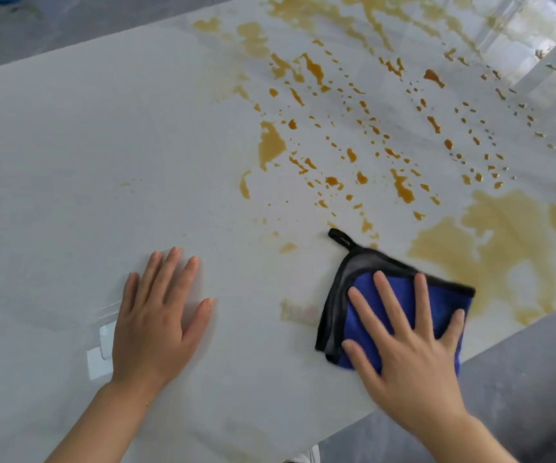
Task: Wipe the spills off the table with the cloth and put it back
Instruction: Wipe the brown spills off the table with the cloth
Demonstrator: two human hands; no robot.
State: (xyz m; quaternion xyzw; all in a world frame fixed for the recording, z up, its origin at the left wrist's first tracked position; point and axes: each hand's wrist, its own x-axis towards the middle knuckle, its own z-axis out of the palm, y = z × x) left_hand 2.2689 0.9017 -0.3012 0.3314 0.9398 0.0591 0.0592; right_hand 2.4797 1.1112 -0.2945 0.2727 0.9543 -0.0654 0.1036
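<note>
**Cloth pressed flat at the table's near edge**

The left hand [156, 315] lies flat on the white table [69, 162], fingers straight and slightly spread, holding nothing. At its three o'clock, the right hand [407, 349] presses splayed, straight fingers onto the folded blue cloth [393, 295], whose black loop points toward eleven o'clock. Orange-brown spills [400, 188] spread from the cloth's twelve o'clock round to two o'clock, with a large pale puddle [490, 242] just beside it.
</note>
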